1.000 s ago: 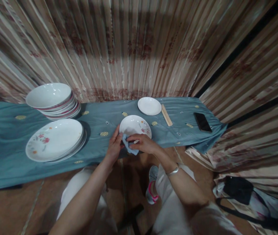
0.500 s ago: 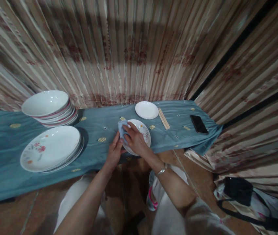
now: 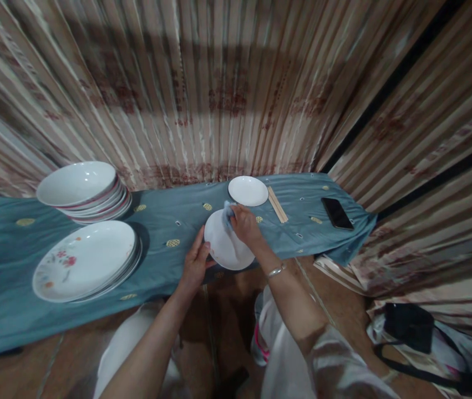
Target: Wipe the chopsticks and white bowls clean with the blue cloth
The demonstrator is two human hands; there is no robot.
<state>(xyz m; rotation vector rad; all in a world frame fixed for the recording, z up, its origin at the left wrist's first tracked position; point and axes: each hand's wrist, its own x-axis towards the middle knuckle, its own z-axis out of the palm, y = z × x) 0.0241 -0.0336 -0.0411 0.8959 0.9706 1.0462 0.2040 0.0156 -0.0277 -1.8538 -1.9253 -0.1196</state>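
My left hand (image 3: 196,261) grips the near-left rim of a white plate (image 3: 224,248) at the front edge of the blue-covered table (image 3: 169,227). A small light blue cloth (image 3: 228,213) is pressed against the plate's far rim by my right hand (image 3: 244,223), which wears a metal bracelet at the wrist. The plate's flower print is hidden under that hand.
A stack of large flowered plates (image 3: 84,260) and a stack of white bowls (image 3: 81,188) stand at the left. A small white plate (image 3: 248,190), wooden chopsticks (image 3: 277,204) and a black phone (image 3: 336,213) lie at the right. A dark bag (image 3: 410,327) lies on the floor.
My right hand has carried the cloth from the plate's near edge around its left side to the far rim. My left hand kept its hold on the rim.
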